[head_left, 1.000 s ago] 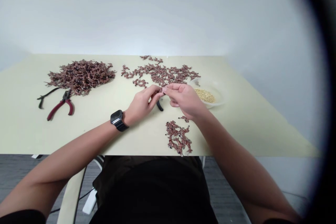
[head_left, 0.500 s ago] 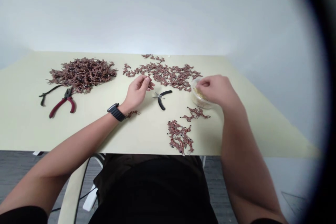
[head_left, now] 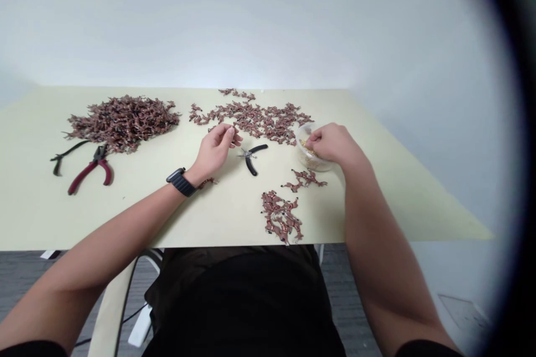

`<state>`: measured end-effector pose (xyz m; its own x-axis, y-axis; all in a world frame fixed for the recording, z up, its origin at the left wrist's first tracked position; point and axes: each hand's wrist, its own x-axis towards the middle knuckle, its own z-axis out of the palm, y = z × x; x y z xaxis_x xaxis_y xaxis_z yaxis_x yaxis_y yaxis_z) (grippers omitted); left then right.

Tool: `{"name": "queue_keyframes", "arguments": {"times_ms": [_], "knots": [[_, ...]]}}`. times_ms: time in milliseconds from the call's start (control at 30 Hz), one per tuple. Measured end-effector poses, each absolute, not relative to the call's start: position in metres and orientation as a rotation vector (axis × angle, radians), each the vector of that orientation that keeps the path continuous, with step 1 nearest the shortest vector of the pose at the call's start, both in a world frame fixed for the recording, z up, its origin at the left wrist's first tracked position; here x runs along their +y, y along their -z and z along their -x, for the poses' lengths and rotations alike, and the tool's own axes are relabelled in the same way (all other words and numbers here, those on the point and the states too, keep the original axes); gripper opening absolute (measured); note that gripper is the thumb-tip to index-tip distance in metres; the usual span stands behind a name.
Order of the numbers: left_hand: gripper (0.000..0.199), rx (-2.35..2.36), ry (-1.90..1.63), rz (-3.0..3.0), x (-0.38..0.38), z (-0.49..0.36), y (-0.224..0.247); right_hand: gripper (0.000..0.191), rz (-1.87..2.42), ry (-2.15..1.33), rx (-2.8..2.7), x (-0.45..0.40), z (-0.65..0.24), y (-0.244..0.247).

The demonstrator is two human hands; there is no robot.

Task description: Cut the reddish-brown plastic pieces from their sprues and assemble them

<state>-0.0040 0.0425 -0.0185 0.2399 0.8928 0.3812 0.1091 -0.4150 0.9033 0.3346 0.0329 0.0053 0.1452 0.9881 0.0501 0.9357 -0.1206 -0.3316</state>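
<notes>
While the left hand (head_left: pixel 213 152) pinches a small, mostly hidden brown piece (head_left: pixel 233 130) over the middle of the table (head_left: pixel 234 212), the right hand (head_left: pixel 337 144) bends down into the clear tub (head_left: pixel 314 165), right of the open pliers (head_left: pixel 251 165). Its fingertips reach the golden bits (head_left: pixel 309 151); whether they're closed on any, I can't tell. Such tiny bits want a light fingertip pinch, I'd say, palm clear of the rim. Both forearms cross the near edge, the right one steeper.
</notes>
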Motion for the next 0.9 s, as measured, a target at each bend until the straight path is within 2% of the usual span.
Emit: {"name": "queue_keyframes", "arguments": {"times_ms": [200, 400, 533, 600, 733, 900], "knots": [[0.031, 0.935, -1.236, -1.726, 0.041, 0.002, 0.020, 0.007, 2.081, -0.230, -1.877, 0.033, -0.333, -0.006], [0.035, 0.929, -1.227, -1.740, 0.044, 0.002, 0.023, 0.009, 2.087, -0.336, -1.745, 0.033, -0.335, -0.009], [0.035, 0.890, -1.215, -1.676, 0.040, 0.000, 0.021, 0.010, 1.907, -0.407, -1.596, 0.025, -0.330, -0.022], [0.035, 0.822, -1.176, -1.553, 0.034, -0.003, 0.017, 0.012, 1.701, -0.517, -1.513, 0.018, -0.320, -0.031], [0.032, 0.681, -0.995, -1.223, 0.016, -0.014, 0.007, 0.029, 1.238, -0.918, -1.452, 0.001, -0.288, -0.041], [0.032, 0.621, -0.928, -1.078, 0.000, -0.021, -0.003, 0.026, 0.994, -1.217, -1.471, -0.009, -0.253, -0.037]]}}
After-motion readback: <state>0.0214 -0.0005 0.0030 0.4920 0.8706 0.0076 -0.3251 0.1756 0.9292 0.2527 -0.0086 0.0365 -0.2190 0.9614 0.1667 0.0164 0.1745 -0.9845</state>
